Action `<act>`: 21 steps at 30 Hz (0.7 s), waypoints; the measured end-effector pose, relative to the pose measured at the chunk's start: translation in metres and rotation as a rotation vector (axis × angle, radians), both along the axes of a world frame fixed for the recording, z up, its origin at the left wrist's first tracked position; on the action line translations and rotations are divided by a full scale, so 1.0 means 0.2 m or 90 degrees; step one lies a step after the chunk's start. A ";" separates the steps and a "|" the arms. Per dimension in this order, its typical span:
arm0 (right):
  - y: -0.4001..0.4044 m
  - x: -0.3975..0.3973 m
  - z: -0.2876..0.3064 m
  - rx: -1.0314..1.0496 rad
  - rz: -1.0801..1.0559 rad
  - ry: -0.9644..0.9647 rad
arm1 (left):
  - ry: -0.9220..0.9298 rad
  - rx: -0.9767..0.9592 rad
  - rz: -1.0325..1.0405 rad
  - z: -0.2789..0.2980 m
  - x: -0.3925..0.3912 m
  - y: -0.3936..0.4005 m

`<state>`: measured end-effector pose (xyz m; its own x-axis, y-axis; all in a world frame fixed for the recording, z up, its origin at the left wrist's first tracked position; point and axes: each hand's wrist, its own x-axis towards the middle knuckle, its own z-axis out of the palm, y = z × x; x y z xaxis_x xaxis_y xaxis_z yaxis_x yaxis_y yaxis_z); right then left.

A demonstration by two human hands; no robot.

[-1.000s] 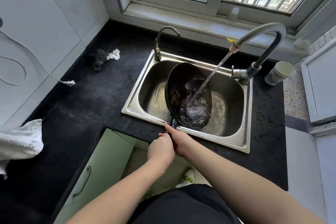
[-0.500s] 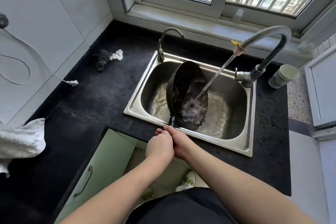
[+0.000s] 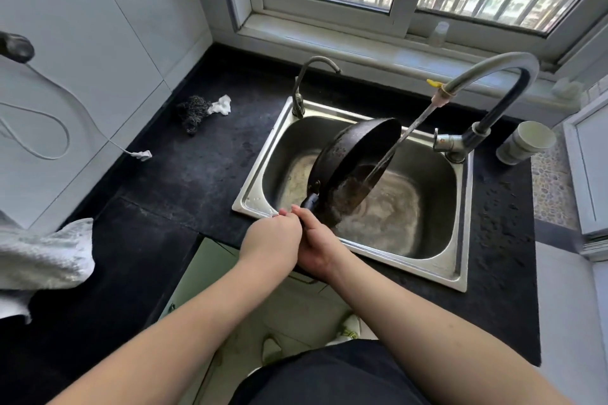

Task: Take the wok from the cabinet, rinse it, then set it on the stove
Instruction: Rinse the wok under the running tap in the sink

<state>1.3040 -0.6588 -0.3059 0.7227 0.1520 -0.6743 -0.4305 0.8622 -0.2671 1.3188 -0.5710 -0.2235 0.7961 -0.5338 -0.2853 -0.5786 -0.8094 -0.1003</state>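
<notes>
I hold the wok (image 3: 357,164) over the sink (image 3: 460,276) at the centre of the frame, both hands clenched round its short dark handle: my left hand (image 3: 274,237) wrapped from the left side, my right hand (image 3: 317,248) gripping just beside it, the two touching. The wok is tipped steeply on edge, its open side turned to the right, and the stream from the tall faucet (image 3: 487,82) at the upper right strikes the inner wall and runs out into the basin. To rinse it well, I judge I should keep the grip firm, since a wet handle may twist, and roll the pan slowly so the water sweeps the whole inner surface, keeping the low rim inside the sink so nothing spills onto the black counter (image 3: 184,181). The stove is not in view. Counting: one wok, one sink, two taps, the tall one and a small spout (image 3: 309,82) at the sink's upper left corner, one cup (image 3: 526,141) at the right, one scouring pad (image 3: 192,110) and one cloth (image 3: 42,260) at the left.
</notes>
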 end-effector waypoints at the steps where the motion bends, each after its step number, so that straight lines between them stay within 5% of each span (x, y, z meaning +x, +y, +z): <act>1: -0.01 0.01 0.01 0.002 -0.007 0.003 | -0.004 0.003 -0.007 0.02 0.01 -0.01; 13: -0.13 0.09 0.11 0.016 -0.031 -0.074 | 0.077 0.062 -0.069 0.20 0.11 -0.23; 21: -0.24 0.13 0.10 0.017 -0.082 -0.081 | -0.051 0.109 -0.244 0.31 0.12 -0.35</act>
